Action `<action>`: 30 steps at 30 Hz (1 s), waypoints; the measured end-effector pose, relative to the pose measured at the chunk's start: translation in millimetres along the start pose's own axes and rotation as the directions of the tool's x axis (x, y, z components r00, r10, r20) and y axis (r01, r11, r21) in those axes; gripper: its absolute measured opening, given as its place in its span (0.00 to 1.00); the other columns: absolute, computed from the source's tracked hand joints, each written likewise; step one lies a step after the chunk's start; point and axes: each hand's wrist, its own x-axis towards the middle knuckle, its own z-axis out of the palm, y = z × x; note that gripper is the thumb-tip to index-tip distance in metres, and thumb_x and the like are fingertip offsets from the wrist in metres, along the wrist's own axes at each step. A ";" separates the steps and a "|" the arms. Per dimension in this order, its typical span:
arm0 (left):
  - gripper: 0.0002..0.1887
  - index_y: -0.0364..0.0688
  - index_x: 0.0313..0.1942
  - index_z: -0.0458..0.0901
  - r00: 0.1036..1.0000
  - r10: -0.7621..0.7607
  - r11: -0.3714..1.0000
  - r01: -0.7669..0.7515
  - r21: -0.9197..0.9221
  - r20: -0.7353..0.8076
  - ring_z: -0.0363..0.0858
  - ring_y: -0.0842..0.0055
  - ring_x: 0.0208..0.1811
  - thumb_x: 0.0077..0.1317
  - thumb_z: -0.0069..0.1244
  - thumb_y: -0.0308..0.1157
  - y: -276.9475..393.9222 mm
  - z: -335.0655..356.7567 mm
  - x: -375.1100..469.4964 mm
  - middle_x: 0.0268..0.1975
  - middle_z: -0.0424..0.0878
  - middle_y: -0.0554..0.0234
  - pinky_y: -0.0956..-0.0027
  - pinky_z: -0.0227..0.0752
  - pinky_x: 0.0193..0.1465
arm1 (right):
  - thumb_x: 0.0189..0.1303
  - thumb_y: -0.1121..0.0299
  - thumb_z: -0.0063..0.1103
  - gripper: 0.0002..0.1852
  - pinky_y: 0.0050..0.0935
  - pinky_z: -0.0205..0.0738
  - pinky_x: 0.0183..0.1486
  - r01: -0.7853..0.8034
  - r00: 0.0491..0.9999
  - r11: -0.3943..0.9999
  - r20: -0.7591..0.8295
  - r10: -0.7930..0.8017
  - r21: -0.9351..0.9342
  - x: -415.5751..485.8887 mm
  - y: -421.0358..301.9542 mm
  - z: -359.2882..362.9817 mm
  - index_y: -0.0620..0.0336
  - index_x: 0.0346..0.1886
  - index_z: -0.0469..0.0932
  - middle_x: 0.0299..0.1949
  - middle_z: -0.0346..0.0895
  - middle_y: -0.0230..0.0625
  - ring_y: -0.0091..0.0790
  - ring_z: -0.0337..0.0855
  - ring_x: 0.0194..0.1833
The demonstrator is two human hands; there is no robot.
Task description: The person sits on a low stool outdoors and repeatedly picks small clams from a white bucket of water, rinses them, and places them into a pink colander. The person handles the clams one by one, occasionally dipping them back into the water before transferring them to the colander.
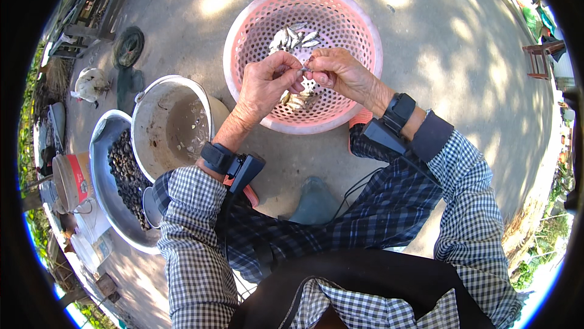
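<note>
Over the pink perforated plastic basket [365, 32], my left hand [267, 78] and my right hand [344, 71] meet fingertip to fingertip. Thumbs and forefingers of both pinch a small silvery fish [305, 69], mostly hidden by the fingers. A dark reddish bit shows at the right fingertips. Inside the basket, a group of small silvery fish [289, 39] lies beyond my hands. A second pile of small fish [296, 101], yellowish and pale, is on the near side, partly covered by my left hand.
Left of the basket stands a pale bucket [153, 142] with murky water and floating scraps. A metal basin [102, 187] beside it holds dark snails or small shellfish [125, 169]. Farther left are a plastic tub [68, 183] and a white bird [90, 85]. A wooden stool [540, 62] stands far right.
</note>
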 end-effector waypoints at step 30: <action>0.03 0.32 0.36 0.68 0.971 -0.237 0.951 0.226 -0.211 -0.027 0.82 0.74 0.25 0.63 0.43 0.20 -7.4 8.8 4.3 0.27 0.78 0.53 0.75 0.80 0.27 | 0.52 0.70 0.64 0.06 0.14 0.63 0.24 0.018 0.970 0.878 -0.204 -0.131 -0.478 9.3 11.3 -5.9 0.63 0.29 0.82 0.20 0.74 0.25 0.14 0.69 0.22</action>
